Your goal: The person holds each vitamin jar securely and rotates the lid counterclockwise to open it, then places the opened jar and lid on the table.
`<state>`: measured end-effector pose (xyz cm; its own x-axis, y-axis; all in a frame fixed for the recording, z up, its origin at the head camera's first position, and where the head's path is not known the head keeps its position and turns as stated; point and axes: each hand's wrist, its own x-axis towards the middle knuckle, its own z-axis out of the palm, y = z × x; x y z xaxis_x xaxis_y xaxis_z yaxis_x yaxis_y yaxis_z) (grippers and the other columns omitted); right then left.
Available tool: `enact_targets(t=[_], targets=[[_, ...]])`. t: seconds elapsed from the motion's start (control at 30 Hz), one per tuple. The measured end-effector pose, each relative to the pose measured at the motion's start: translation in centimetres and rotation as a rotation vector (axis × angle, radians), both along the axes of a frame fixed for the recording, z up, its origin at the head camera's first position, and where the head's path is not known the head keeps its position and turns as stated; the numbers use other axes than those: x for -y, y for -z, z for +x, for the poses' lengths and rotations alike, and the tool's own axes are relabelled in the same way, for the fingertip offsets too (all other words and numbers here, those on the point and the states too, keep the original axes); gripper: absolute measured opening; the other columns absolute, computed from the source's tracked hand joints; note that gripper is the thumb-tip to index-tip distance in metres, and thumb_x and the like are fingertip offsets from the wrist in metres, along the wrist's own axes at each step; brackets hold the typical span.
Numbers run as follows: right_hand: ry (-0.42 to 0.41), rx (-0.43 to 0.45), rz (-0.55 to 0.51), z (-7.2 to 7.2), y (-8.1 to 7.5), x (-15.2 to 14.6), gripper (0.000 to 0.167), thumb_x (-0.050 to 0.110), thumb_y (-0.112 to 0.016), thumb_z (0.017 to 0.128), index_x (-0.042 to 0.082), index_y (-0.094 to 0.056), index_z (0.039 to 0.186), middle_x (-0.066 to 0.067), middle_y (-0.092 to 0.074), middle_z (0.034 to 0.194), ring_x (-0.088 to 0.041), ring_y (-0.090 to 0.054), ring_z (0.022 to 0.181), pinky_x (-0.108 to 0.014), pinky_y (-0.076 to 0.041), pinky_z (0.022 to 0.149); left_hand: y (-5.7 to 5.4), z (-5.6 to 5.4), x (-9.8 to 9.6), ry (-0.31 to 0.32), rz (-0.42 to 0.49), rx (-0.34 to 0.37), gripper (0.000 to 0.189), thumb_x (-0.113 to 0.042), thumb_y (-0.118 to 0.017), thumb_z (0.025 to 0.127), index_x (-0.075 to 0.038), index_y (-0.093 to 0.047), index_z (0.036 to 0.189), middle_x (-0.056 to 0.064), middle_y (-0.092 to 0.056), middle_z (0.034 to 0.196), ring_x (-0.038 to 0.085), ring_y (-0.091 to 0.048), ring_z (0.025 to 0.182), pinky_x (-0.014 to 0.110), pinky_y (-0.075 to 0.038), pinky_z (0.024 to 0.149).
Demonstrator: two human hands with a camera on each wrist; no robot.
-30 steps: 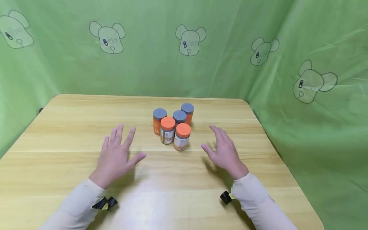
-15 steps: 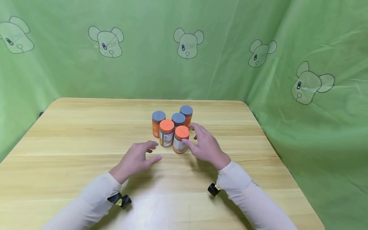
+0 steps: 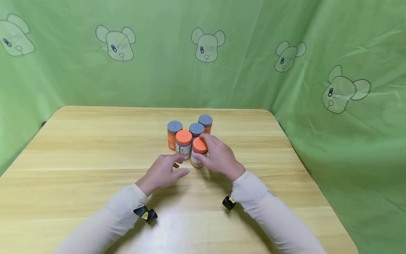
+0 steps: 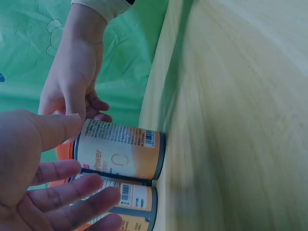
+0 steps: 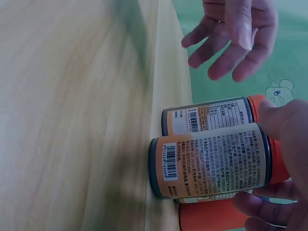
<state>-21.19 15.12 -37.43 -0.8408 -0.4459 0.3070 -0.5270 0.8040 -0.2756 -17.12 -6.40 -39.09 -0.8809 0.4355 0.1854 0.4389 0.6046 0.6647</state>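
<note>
Well in from the counter's [image 3: 95,148] far edge, rather nearer its right edge than its left: front orange-lidded jar [image 5: 211,161], upright, printed label round the body. Right hand [image 3: 219,156] brackets it at about lid height, thumb on one side, fingers on the other; cannot tell whether it bears on the jar. Likely stiff-walled and sturdy, modest in weight, contents unknown; surface looks smooth, might slip. Best hold probably round the body below the lid, since a screw cap could turn. Just beside, toward the left edge, second orange-lidded jar [image 3: 183,145]; toward the far edge, three grey-lidded jars [image 3: 174,127], cramping finger room. Left hand [image 3: 162,171] apart from the right, fingers loosely spread, holding nothing. Green curtain [image 3: 158,77] beyond the far edge.
</note>
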Motion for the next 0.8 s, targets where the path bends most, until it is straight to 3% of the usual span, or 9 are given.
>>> enact_targets(t=[0.33,0.53,0.63,0.7,0.8], targets=[[-0.003,0.073,0.004,0.3,-0.3,0.4,0.064,0.038,-0.069,0.087,0.008,-0.047,0.140,-0.016,-0.056,0.112,-0.024,-0.057,0.088,-0.039,-0.051,0.073,0.0,-0.1,-0.9,-0.030,-0.061,0.019,0.046,-0.026,-0.074,0.087,0.003,-0.061,0.121,0.017,-0.067,0.113,0.029,-0.066,0.097,0.041,-0.053,0.081],[-0.014,0.084,-0.035,0.6,-0.4,0.2,0.057,0.037,-0.069,0.087,0.006,-0.053,0.132,-0.013,-0.057,0.109,-0.022,-0.058,0.088,-0.036,-0.052,0.073,-0.4,-0.1,-1.3,-0.019,-0.095,0.008,0.054,-0.029,-0.075,0.086,0.002,-0.056,0.126,0.019,-0.064,0.119,0.033,-0.062,0.106,0.045,-0.050,0.087],[-0.021,0.089,-0.072,0.8,-0.3,0.1,0.054,0.037,-0.070,0.087,0.004,-0.054,0.126,-0.010,-0.059,0.105,-0.020,-0.058,0.086,-0.033,-0.051,0.070,-0.5,0.0,-1.5,-0.008,-0.116,0.009,0.066,-0.031,-0.075,0.086,0.000,-0.048,0.137,0.018,-0.060,0.127,0.033,-0.059,0.113,0.046,-0.048,0.092],[-0.029,0.087,-0.095,1.0,-0.3,0.1,0.051,0.039,-0.070,0.087,0.004,-0.055,0.121,-0.007,-0.060,0.099,-0.018,-0.058,0.081,-0.031,-0.050,0.065,-0.5,0.0,-1.6,0.000,-0.127,-0.006,0.073,-0.032,-0.075,0.085,-0.003,-0.042,0.143,0.017,-0.058,0.131,0.031,-0.060,0.111,0.046,-0.048,0.091],[-0.043,0.090,-0.120,1.1,-0.2,0.1,0.047,0.041,-0.070,0.087,0.005,-0.056,0.114,-0.004,-0.060,0.089,-0.016,-0.056,0.073,-0.028,-0.048,0.059,-0.3,0.0,-1.8,0.004,-0.139,-0.038,0.078,-0.033,-0.076,0.084,-0.006,-0.038,0.146,0.014,-0.061,0.126,0.025,-0.063,0.095,0.042,-0.051,0.080]])
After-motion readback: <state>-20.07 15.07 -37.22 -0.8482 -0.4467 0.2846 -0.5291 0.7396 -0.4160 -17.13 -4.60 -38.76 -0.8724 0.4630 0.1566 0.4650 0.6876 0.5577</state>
